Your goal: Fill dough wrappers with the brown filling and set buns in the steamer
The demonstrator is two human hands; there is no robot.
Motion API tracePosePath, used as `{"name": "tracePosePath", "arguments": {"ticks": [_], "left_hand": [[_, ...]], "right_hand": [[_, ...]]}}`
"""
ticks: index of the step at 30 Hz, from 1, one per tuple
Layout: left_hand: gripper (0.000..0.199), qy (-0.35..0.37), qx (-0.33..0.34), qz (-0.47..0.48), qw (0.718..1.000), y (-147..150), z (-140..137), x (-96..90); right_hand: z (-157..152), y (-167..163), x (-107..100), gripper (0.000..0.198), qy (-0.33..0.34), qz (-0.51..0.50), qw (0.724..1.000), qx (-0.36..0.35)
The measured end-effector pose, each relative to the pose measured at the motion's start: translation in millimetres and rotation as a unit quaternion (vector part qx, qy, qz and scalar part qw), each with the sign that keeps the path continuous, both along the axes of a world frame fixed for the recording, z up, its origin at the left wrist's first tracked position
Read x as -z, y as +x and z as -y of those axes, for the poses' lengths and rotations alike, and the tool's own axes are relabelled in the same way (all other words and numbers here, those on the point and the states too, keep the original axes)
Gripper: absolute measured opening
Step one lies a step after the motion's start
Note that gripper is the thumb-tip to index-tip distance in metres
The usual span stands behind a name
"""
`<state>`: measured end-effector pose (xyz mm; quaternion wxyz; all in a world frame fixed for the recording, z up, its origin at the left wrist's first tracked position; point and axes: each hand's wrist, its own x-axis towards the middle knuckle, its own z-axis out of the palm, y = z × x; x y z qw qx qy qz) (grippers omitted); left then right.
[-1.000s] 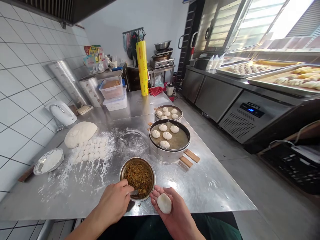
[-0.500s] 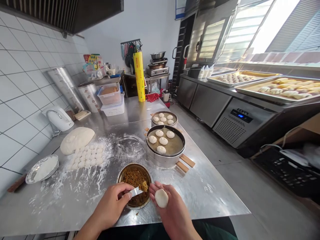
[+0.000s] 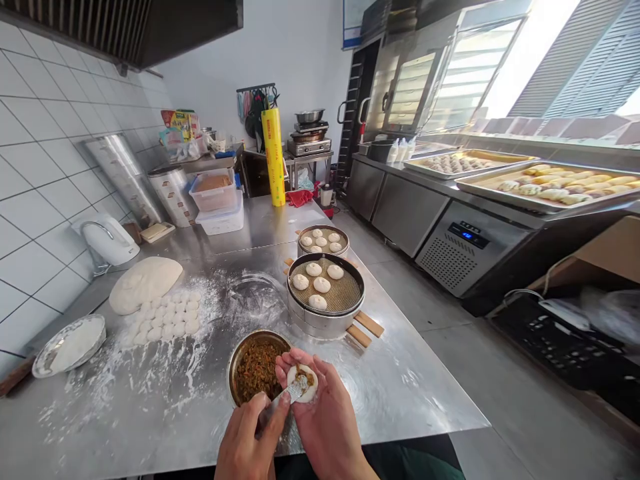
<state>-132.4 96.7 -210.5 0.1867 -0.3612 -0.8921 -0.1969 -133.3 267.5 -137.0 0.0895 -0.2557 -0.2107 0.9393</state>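
A round dough wrapper (image 3: 311, 393) lies in the cupped palm of my right hand (image 3: 327, 417), with brown filling on its middle. My left hand (image 3: 253, 433) is closed around a flat metal spatula (image 3: 295, 390), whose tip presses on that filling. Just left of my right fingers stands a metal bowl (image 3: 233, 373) of chopped, oily filling (image 3: 257, 370). Beyond it a round steamer (image 3: 325, 323) holds several shaped buns (image 3: 321, 285) on a mesh liner. A second steamer (image 3: 325, 240) with more buns stands behind.
On the left lie several small dough pieces (image 3: 170, 317), a large dough lump (image 3: 145, 283) and a plate of flour (image 3: 70, 347). A yellow film roll (image 3: 273, 157) and plastic tubs (image 3: 220, 213) stand farther back. Filled trays (image 3: 550, 183) rest on the right counter.
My left hand has brought the spatula from over the bowl to the dough wrapper, and filling now sits on it. My right hand has shifted slightly left, its fingers curling up around the wrapper.
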Motion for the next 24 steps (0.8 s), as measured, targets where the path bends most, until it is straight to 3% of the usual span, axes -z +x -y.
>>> {"name": "tracePosePath", "arguments": {"ticks": [7,15,19,22,24], "left_hand": [[0.055,0.004,-0.006,-0.011,1.000,-7,4,-20.0],[0.048,0.024,0.022,0.023,0.999,-8,-1,-14.7],[0.045,0.025,0.047,0.032,0.998,-17,4,-31.4],[0.041,0.003,0.000,0.055,0.998,-36,16,-48.1],[0.040,-0.074,-0.064,0.092,0.991,-51,26,-53.4]], "right_hand": [[4,5,18,0.033,0.048,-0.018,0.999,0.004],[-3,6,17,0.032,0.001,-0.003,1.000,0.021],[-8,4,17,0.033,-0.018,0.027,0.999,0.038],[-19,3,14,0.032,0.000,0.085,0.995,0.058],[-29,3,13,0.019,-0.009,0.126,0.989,0.078]]}}
